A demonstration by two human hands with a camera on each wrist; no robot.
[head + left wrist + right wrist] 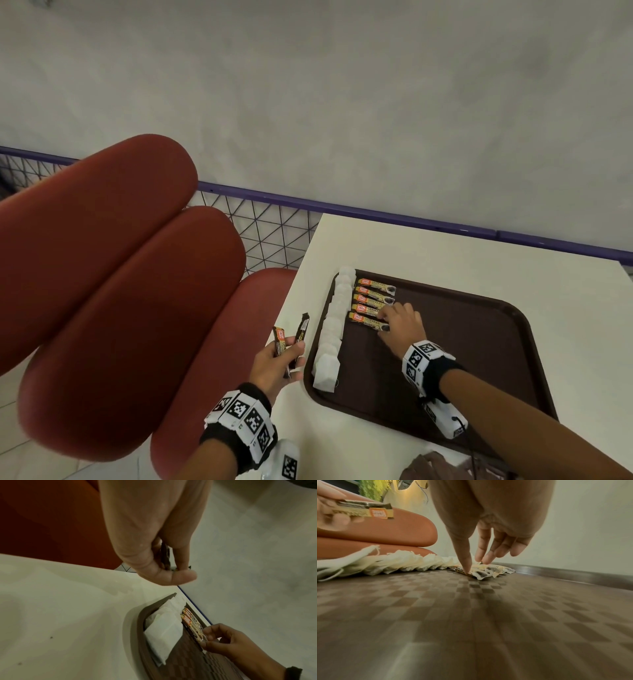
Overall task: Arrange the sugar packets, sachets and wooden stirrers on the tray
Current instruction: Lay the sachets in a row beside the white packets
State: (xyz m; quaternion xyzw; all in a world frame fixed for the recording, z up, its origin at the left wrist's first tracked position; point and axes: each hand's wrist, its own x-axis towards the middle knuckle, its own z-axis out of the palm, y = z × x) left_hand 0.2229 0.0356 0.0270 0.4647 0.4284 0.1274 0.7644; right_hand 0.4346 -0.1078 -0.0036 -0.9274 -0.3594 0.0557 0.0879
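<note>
On the brown tray (479, 342), toward its 10 o'clock corner, five coffee sachets (371, 303) lie flat in a column, long axes running 9 to 3 o'clock, orange ends at 9. Touching their orange ends, a row of white packets (334, 329) runs along the tray's 9 o'clock rim. Right hand (404, 329) rests on the nearest sachet, straight fingertips (467, 569) pressing it. Left hand (274, 363), off the tray at 9 o'clock above the white table (428, 246), grips two spare sachets (291, 337), ends pointing to 12. Red seat cushions (120, 274) flank the table at 9 o'clock.
</note>
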